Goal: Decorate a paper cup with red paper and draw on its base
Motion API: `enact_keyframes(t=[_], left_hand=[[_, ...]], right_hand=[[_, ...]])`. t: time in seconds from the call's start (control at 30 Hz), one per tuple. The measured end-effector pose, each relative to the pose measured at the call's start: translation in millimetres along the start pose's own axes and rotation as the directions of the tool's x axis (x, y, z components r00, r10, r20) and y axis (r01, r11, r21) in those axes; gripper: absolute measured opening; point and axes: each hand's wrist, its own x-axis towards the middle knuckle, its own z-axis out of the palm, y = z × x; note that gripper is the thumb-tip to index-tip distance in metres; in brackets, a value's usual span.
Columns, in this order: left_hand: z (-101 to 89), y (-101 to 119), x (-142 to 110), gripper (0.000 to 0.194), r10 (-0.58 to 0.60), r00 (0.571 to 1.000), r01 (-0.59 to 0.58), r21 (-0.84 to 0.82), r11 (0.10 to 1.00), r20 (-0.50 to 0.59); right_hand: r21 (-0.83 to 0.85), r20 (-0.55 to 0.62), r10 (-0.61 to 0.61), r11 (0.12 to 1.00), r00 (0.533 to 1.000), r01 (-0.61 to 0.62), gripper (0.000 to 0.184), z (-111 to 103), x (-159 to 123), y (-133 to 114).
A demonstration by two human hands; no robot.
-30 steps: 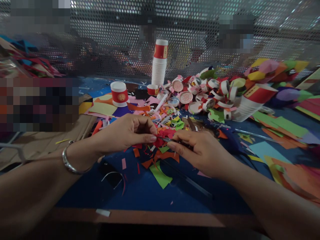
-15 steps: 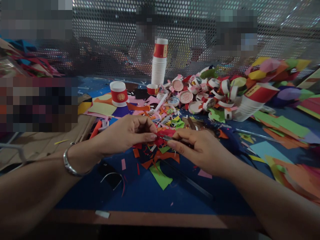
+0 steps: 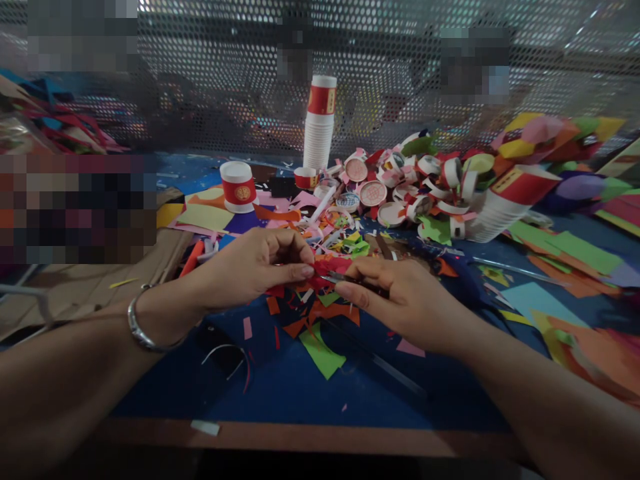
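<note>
My left hand (image 3: 273, 263) is closed in a pinch, its thumb and forefinger on a small piece of red paper (image 3: 319, 267). From the right, my right hand (image 3: 395, 290) grips a pair of scissors (image 3: 333, 276). Only their short metal blades show clearly, since my fingers cover most of the dark handles. The blade tips are at the red paper, close to my left fingertips. Beneath both hands lies a heap of coloured paper scraps (image 3: 327, 310) in orange, green and pink. A larger green scrap (image 3: 323, 353) is nearer the table's front edge.
Behind the hands stand a red-and-white paper cup (image 3: 237, 187) and a tall cup stack (image 3: 319, 123). Cut cup pieces (image 3: 373, 193) pile up to their right, beside a leaning cup stack (image 3: 510, 203). A blue glue gun (image 3: 467, 280) lies at right, near coloured paper sheets (image 3: 575, 320). Perforated metal (image 3: 215, 87) closes the back.
Both hands keep almost the same place and grip. The scissor blades have shifted very slightly at the red paper, and the view has moved a little.
</note>
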Motion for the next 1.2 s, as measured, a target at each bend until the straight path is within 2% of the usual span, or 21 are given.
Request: enact_keyframes(t=[0.7,1.2], left_hand=[[2.3,0.8,-2.3,0.015,-0.003,1.0,0.003,-0.038,0.999,-0.001],[1.2,5.7,-3.5,0.007,-0.031,0.999,0.03,-0.082,0.996,-0.007]], right_hand=[[-0.029,-0.03,-0.015,0.999,0.999,0.014,0.041,1.2,-0.8,0.3],[0.004,-0.024,-0.029,1.0,0.999,0.029,0.039,0.6,-1.2,-0.5]])
